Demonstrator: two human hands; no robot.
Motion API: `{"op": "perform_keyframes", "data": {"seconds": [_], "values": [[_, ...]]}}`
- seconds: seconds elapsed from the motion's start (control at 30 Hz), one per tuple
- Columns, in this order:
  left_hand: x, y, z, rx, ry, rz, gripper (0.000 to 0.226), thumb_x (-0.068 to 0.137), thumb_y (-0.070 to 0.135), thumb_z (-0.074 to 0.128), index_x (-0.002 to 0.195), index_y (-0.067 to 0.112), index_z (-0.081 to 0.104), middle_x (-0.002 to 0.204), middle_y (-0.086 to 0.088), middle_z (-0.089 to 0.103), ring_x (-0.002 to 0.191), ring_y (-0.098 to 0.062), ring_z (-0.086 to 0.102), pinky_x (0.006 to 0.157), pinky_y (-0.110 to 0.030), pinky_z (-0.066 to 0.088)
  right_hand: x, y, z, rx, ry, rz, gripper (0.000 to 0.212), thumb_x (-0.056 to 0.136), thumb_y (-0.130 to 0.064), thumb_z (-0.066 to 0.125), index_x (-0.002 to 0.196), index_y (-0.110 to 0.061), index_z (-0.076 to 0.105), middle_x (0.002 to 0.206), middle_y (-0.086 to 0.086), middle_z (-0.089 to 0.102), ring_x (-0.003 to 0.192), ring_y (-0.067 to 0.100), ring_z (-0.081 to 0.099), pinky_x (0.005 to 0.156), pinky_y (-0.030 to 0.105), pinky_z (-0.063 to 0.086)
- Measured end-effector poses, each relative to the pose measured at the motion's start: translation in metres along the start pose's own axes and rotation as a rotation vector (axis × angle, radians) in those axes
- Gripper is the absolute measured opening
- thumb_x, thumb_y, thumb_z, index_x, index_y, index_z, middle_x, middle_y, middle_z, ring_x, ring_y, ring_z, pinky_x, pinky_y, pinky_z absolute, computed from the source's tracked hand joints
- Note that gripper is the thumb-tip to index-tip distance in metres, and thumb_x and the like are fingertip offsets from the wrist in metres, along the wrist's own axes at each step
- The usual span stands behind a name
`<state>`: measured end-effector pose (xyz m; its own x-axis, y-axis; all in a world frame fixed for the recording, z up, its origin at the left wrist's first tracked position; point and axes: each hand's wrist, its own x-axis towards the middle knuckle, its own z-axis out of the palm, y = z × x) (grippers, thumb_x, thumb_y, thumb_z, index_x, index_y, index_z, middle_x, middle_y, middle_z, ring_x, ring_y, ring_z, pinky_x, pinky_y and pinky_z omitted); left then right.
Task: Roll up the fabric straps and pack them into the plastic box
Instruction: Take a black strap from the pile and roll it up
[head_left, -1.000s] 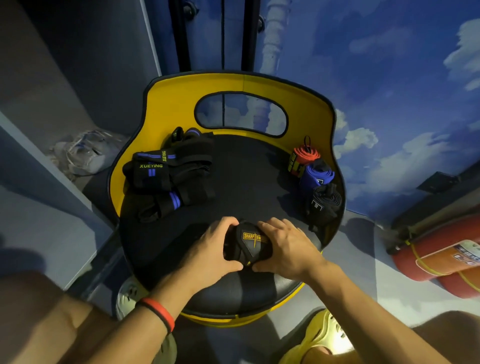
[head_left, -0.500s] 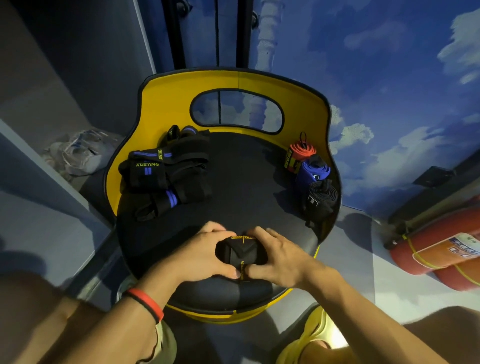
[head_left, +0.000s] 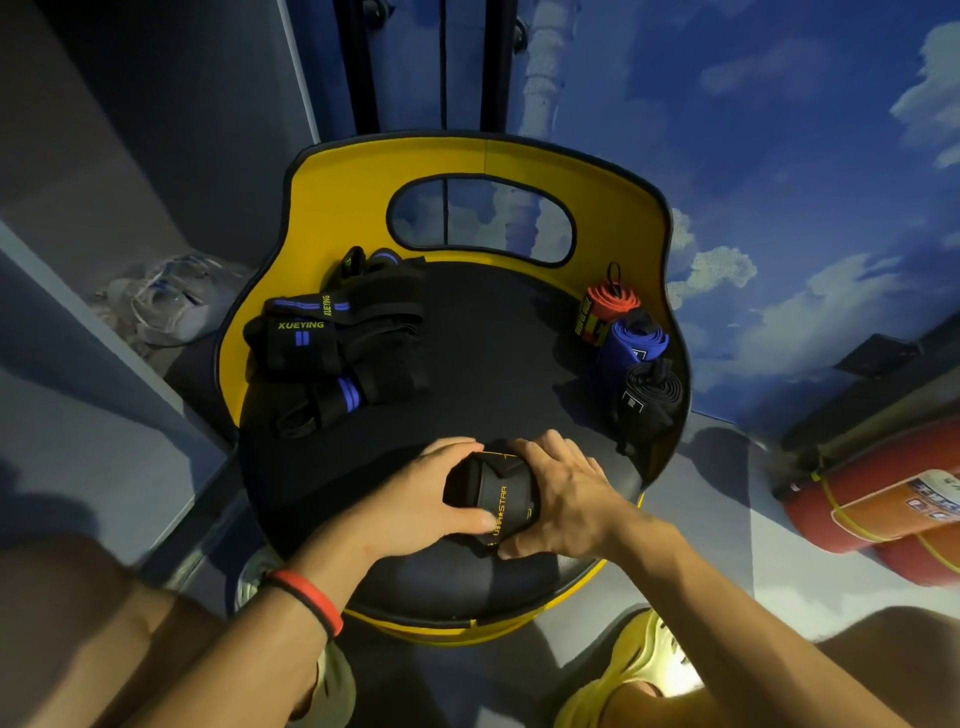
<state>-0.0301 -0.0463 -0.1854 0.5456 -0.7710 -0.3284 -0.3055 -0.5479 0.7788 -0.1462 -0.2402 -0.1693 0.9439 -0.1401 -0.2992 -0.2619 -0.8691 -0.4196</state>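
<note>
Dim indoor scene, blue cast overall. Light seems to fall from above and in front: soft sheen on the front of the black seat (head_left: 467, 587), the yellow backrest (head_left: 363, 208) evenly lit. Hands (head_left: 415, 499) well exposed, casting soft shadow onto the seat below them. Black straps at left (head_left: 332, 353) lose detail in the dark. Strong wide-angle bending at the edges; wall lines curve. Lower corners soft, thighs blurred. Bright patch on the yellow shoe (head_left: 649, 665). Slight compression smear.
</note>
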Motion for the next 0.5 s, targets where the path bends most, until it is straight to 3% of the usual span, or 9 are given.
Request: {"op": "perform_keyframes", "data": {"seconds": [0.17, 0.23, 0.4, 0.5], "values": [[-0.002, -0.001, 0.003, 0.029, 0.05, 0.038, 0.099, 0.067, 0.032, 0.093, 0.145, 0.056, 0.038, 0.147, 0.028, 0.041, 0.136, -0.003, 0.041, 0.11, -0.039, 0.047, 0.001, 0.004, -0.003, 0.115, -0.054, 0.033, 0.127, 0.059, -0.054, 0.091, 0.159, -0.032, 0.016, 0.121, -0.01, 0.031, 0.127, 0.02, 0.037, 0.113, 0.038, 0.024], [-0.001, -0.002, 0.003, 0.064, 0.058, 0.042, 0.101, 0.064, 0.036, 0.094, 0.145, 0.056, 0.037, 0.147, 0.025, 0.042, 0.134, -0.005, 0.044, 0.107, -0.04, 0.05, 0.0, 0.005, 0.001, 0.135, -0.035, 0.017, 0.129, 0.059, -0.052, 0.092, 0.159, -0.032, 0.013, 0.123, -0.01, 0.032, 0.124, 0.022, 0.04, 0.113, 0.037, 0.029], [0.0, -0.003, 0.003, 0.061, 0.081, 0.027, 0.098, 0.062, 0.046, 0.093, 0.144, 0.054, 0.039, 0.143, 0.021, 0.046, 0.131, -0.007, 0.047, 0.105, -0.039, 0.051, -0.006, 0.011, 0.0, 0.262, 0.047, -0.02, 0.094, 0.056, -0.044, 0.095, 0.132, -0.039, 0.04, 0.12, -0.015, 0.05, 0.111, 0.012, 0.054, 0.097, 0.037, 0.049], [0.002, 0.003, 0.005, 0.092, 0.093, 0.032, 0.095, 0.066, 0.046, 0.092, 0.146, 0.045, 0.041, 0.144, 0.02, 0.046, 0.13, -0.006, 0.046, 0.107, -0.032, 0.046, -0.007, 0.015, -0.005, 0.349, 0.018, -0.022, 0.092, 0.062, -0.037, 0.095, 0.139, -0.034, 0.045, 0.121, -0.013, 0.06, 0.112, 0.011, 0.058, 0.099, 0.035, 0.049]]}}
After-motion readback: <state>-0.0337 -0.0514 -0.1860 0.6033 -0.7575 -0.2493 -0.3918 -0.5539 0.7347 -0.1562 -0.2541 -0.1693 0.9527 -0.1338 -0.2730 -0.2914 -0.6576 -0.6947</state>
